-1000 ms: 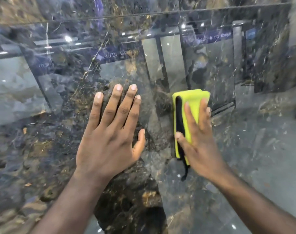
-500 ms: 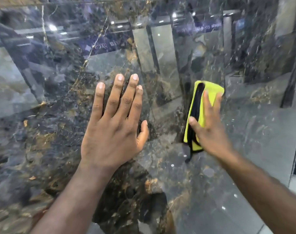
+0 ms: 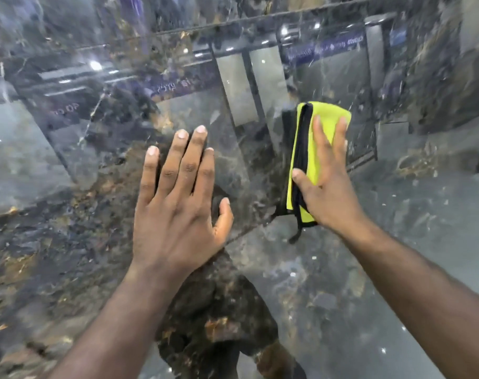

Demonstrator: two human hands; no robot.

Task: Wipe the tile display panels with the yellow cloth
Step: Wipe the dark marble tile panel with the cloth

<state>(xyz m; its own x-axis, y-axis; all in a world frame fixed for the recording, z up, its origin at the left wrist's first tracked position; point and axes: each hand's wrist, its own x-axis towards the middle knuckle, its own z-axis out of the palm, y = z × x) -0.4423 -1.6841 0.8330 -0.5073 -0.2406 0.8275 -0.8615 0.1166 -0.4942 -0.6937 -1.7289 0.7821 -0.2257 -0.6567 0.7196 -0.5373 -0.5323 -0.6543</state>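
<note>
Yellow cloth [image 3: 328, 116]: folded into a thick pad, black trim [image 3: 304, 138] down its left edge. It lies flat against the glossy dark marble tile panel [image 3: 69, 255], right of centre in the upper half of the view. A black loop [image 3: 295, 236] dangles off its lower end. My guess is the fold puts more layers under the palm for even pressure.

Right hand [image 3: 328, 192] is on top of the cloth. Fingers are straight and slightly spread, pressing it onto the tile, with the thumb lying across the black-trimmed edge. No pinch, nothing curled round it. A flat press suits sliding the pad over a smooth face.

Left hand [image 3: 175, 209]: palm down on bare panel, left of the cloth with a clear gap between. Fingers straight, close together, holding nothing. Reads as a brace that steadies the person or the panel against the wiping push.

Seam [image 3: 233, 21] between panels runs across the top. The surface is very reflective and mirrors ceiling lights, frames and signage, so I can't tell smears from reflections. Judgement: mid-wipe on this panel, coverage unknown.
</note>
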